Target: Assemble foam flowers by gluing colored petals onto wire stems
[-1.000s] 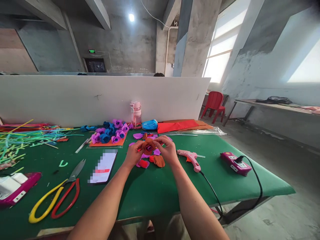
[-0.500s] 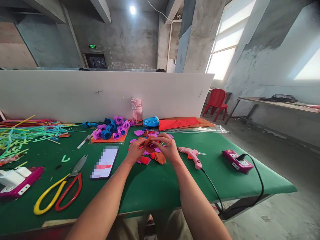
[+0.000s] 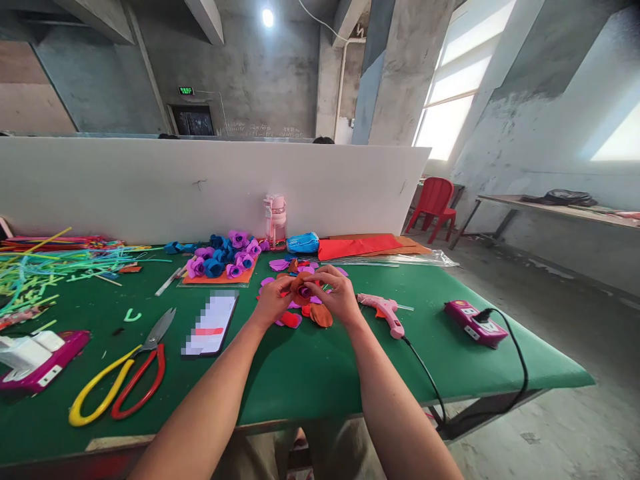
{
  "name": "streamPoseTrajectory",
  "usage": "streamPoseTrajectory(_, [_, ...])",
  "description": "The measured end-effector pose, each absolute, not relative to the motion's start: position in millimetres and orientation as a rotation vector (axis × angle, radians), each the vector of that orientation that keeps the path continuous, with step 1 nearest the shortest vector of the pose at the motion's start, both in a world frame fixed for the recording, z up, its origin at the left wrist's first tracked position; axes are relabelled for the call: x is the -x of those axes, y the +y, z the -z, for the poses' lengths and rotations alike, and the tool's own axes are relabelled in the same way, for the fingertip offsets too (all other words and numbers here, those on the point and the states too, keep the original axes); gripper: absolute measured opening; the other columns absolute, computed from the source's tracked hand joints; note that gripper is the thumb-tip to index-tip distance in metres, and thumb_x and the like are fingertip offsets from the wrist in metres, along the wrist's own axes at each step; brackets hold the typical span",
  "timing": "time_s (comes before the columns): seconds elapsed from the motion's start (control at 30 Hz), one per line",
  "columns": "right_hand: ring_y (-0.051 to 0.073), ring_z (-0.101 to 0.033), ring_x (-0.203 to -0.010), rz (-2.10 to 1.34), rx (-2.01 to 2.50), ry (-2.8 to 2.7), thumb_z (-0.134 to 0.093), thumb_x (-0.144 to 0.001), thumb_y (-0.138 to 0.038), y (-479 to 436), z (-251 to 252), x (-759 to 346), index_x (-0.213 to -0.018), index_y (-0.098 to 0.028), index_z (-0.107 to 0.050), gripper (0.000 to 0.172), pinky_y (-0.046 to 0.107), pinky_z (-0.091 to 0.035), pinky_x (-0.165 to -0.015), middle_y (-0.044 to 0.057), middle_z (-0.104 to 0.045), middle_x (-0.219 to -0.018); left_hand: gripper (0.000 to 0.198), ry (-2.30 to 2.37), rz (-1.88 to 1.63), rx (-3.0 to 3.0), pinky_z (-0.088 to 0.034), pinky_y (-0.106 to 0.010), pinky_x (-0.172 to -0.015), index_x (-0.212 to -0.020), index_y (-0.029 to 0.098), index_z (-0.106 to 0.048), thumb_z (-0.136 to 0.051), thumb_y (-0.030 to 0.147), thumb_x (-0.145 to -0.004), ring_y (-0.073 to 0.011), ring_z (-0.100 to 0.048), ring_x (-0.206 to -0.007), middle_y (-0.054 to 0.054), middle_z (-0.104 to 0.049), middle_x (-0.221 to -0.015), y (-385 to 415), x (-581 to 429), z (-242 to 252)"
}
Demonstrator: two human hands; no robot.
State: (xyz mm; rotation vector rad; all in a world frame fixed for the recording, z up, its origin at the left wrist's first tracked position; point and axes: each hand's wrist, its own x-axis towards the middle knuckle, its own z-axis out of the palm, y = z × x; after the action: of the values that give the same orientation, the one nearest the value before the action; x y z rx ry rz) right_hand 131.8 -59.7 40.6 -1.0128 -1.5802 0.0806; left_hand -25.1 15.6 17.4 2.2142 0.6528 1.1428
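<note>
A brown paper flower [image 3: 301, 289] with a purple centre is held between both hands above the table. My left hand [image 3: 274, 300] pinches its left side. On its right side, the fingers of my right hand [image 3: 336, 293] are closed on the petals. Loose petals in purple, red and brown lie beneath and around the hands, among them a brown petal [image 3: 321, 315] and a red petal [image 3: 290, 320]. A pink glue gun [image 3: 385, 310] rests just right of my right hand, its cord running off the table's front edge.
Red-and-yellow scissors [image 3: 131, 373], a phone [image 3: 213, 325] and a power strip [image 3: 47, 363] lie left. Finished purple and blue flowers [image 3: 225, 257] sit behind them. A pink bottle [image 3: 275, 220] stands before the white board [image 3: 215, 180]. Another power strip [image 3: 473, 323] is right.
The hands stay almost in place around the brown flower, with only slight finger movement. The whole view has shifted very slightly.
</note>
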Motion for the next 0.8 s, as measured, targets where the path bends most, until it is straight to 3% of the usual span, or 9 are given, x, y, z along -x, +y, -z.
streamPoseTrajectory(0.47, [0.015, -0.056, -0.076, -0.061, 1.038, -1.541, -0.062, -0.08, -0.027, -61, -43, -132, -0.076, -0.021, -0.066, 0.009, 0.028, -0.045, -0.07, 0.003, -0.059, -0.082, 0.02, 0.653, -1.118, -2.176, -0.048, -0.027, -0.077, -0.091, 0.019, -0.071, -0.057, 0.022, -0.076, -0.0178, -0.063, -0.085, -0.005, -0.071, -0.095, 15, 24, -19])
streamPoseTrajectory(0.8, [0.011, -0.047, -0.059, -0.425, 1.006, -1.029, -0.059, -0.078, -0.044, -46, -28, -138, -0.07, -0.02, -0.055, 0.026, 0.024, -0.039, -0.057, -0.003, -0.051, -0.063, 0.027, 0.74, -1.186, -1.923, -0.051, -0.027, -0.073, -0.096, 0.016, -0.069, -0.06, 0.029, -0.075, -0.0189, -0.066, -0.082, -0.002, -0.073, -0.088, 20, 23, -13])
